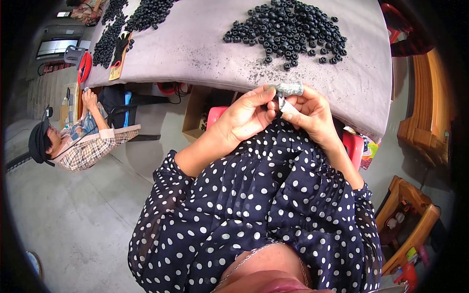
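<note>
My left hand (248, 115) and my right hand (311, 113) meet at the near edge of the table, both closed, fingertips almost touching. Between the right thumb and fingers is a thin pale piece (287, 106) with a dark edge; its kind is unclear. A grey, worn finger cover (291, 89) wraps a right fingertip. The left fingers pinch something small and dark, mostly hidden by the fingertips. Just beyond my hands, a large pile of small black rings (288, 31) lies on the cloth-covered table (195, 58), with black crumbs scattered around it.
More black rings (146, 13) lie at the far left, near a black glove (118, 49). A co-worker (80, 141) sits at the left. Under the table stands a cardboard box (194, 115). Wooden furniture (425, 102) and a wooden chair (410, 219) are on the right.
</note>
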Demonstrator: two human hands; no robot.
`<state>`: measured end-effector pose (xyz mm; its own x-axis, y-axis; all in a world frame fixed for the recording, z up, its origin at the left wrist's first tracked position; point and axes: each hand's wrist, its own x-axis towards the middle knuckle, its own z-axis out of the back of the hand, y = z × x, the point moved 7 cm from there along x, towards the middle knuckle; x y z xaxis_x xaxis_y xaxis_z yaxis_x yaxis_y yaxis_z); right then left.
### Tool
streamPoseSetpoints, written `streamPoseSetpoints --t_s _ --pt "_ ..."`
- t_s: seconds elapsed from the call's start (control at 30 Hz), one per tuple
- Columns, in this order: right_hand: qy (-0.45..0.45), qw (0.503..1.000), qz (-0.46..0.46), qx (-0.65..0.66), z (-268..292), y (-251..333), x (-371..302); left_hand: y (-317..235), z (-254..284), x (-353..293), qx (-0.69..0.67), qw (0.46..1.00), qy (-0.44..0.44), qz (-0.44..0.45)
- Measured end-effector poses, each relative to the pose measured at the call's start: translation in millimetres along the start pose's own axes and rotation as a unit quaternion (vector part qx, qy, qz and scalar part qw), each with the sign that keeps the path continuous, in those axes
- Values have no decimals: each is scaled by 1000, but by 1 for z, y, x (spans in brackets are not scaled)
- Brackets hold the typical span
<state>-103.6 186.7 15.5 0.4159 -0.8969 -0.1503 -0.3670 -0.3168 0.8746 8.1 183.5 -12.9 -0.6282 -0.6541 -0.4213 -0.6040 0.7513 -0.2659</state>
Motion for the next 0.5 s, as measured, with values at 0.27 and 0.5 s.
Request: streamPoseSetpoints --t_s 0.27,0.5 --pt "-5 1000 -6 1 1 -2 0 -2 -1 -3 20 1000 -5 -9" --pt "3 1000 7 2 1 -2 0 -2 0 -2 34 999 -6 -13"
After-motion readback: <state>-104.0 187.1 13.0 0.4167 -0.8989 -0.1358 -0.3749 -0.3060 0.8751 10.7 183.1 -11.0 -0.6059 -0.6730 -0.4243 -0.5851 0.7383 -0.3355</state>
